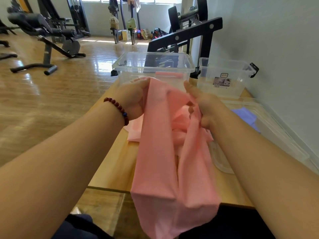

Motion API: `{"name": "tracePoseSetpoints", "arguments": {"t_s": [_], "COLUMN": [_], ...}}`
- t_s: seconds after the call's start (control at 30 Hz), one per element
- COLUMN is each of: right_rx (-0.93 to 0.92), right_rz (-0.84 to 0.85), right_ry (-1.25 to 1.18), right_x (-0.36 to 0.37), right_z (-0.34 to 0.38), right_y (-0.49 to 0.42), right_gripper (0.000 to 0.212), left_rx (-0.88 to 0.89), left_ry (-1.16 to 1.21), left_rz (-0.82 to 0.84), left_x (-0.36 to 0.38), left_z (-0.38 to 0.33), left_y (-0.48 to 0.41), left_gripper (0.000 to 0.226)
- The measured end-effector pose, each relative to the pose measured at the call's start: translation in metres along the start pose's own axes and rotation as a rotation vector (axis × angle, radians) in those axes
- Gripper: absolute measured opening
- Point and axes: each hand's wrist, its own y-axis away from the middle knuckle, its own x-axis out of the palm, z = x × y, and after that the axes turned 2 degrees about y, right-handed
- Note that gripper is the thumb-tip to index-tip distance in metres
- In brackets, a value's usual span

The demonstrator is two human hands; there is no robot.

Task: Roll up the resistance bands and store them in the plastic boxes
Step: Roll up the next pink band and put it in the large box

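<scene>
A wide pink resistance band point(158, 152) hangs from both my hands over the wooden table point(114, 163) and drapes past its front edge toward my lap. My left hand point(133, 99) grips the band's top left edge. My right hand point(202, 104) pinches bunched folds of the same band. More pink band lies crumpled on the table under my hands. A large clear plastic box point(153, 66) stands just beyond my hands, with a rolled pink band point(170, 75) inside. A smaller clear box point(224, 78) stands to its right.
A clear lid or tray point(269, 128) lies at the right by the wall, with a purple band point(245, 116) on it. A black rack point(186, 35) rises behind the boxes. Gym benches point(43, 35) stand on the wood floor to the left.
</scene>
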Motion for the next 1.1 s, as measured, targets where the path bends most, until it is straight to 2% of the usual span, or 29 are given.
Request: {"name": "tracePoseSetpoints", "arguments": {"t_s": [0.1,0.17,0.23,0.33,0.4,0.43,0.53,0.67,0.73,0.77,0.87,0.9,0.97,1.1], "right_rx": [0.202,0.322,0.344,0.219,0.117,0.067,-0.079,-0.118,-0.115,-0.125,-0.146,-0.149,-0.152,-0.151], "right_rz": [0.23,0.4,0.443,0.421,0.336,0.274,0.136,0.141,0.145,0.144,0.142,0.144,0.16,0.213], "right_ry": [0.084,0.112,0.132,0.07,0.026,0.001,-0.002,0.004,0.02,0.028,0.037,0.038,0.038,0.011], "right_x": [-0.001,0.0,0.001,0.003,0.004,0.005,0.006,0.006,0.005,0.004,0.001,0.001,0.0,0.001], "right_z": [-0.008,-0.011,-0.013,-0.014,-0.015,-0.016,-0.012,-0.001,0.007,0.011,0.021,0.023,0.023,0.023], "right_y": [0.008,0.011,0.014,0.015,0.011,0.009,0.005,0.003,0.003,0.002,0.002,0.001,-0.001,-0.003], "right_gripper": [0.052,0.036,0.024,0.008,0.023,0.028,0.016,0.014,0.012,0.011,0.007,0.007,0.012,0.018], "left_rx": [-0.022,-0.03,-0.039,-0.055,-0.088,-0.125,-0.266,-0.397,-0.391,-0.374,-0.281,-0.266,-0.292,-0.45], "left_ry": [-0.01,-0.004,0.014,0.045,0.087,0.093,-0.033,-0.208,-0.167,-0.129,0.029,0.072,0.06,-0.127], "left_rz": [0.04,0.057,0.063,0.024,0.002,0.014,0.095,0.271,0.295,0.285,0.18,0.151,0.134,0.256], "left_x": [0.002,0.002,0.001,-0.004,-0.01,-0.013,-0.017,-0.016,-0.019,-0.02,-0.014,-0.012,-0.006,-0.001], "left_z": [-0.005,-0.008,-0.01,-0.011,-0.008,-0.004,0.014,0.04,0.046,0.047,0.044,0.042,0.039,0.043], "left_y": [-0.002,-0.004,-0.005,-0.007,-0.004,-0.002,0.009,0.023,0.021,0.019,0.015,0.014,0.015,0.021], "left_gripper": [0.024,0.027,0.026,0.022,0.033,0.046,0.08,0.086,0.081,0.071,0.017,0.012,0.026,0.081]}}
